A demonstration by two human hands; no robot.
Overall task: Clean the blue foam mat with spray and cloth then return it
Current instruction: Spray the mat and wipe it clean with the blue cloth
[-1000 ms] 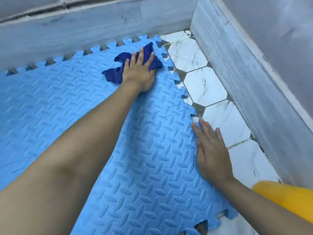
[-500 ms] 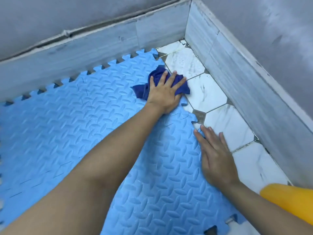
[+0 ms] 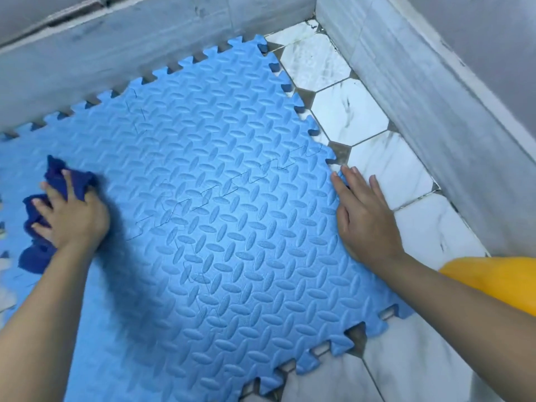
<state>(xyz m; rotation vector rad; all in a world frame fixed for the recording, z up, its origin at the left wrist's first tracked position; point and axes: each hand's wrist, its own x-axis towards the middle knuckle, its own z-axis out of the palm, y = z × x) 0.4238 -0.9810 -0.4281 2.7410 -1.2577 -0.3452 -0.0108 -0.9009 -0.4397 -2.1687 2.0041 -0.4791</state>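
The blue foam mat (image 3: 220,216), embossed and with jigsaw edges, lies flat on the tiled floor in a wall corner. At its left side my left hand (image 3: 72,219) presses a dark blue cloth (image 3: 34,227) onto the mat; fingers spread over the bunched fabric, which sticks out above and below the hand. My right hand (image 3: 362,216) lies flat with straight fingers on the mat's right edge, fingertips reaching the white tile. No spray bottle is in view.
White marble-look floor tiles (image 3: 385,169) run along the mat's right and near side. Grey skirting walls (image 3: 435,117) close the corner at the back and right. A yellow object (image 3: 499,280) sits at the right edge behind my right forearm.
My left hand has swept the cloth from the mat's far right corner across to its left side. The right hand stays on the right edge.
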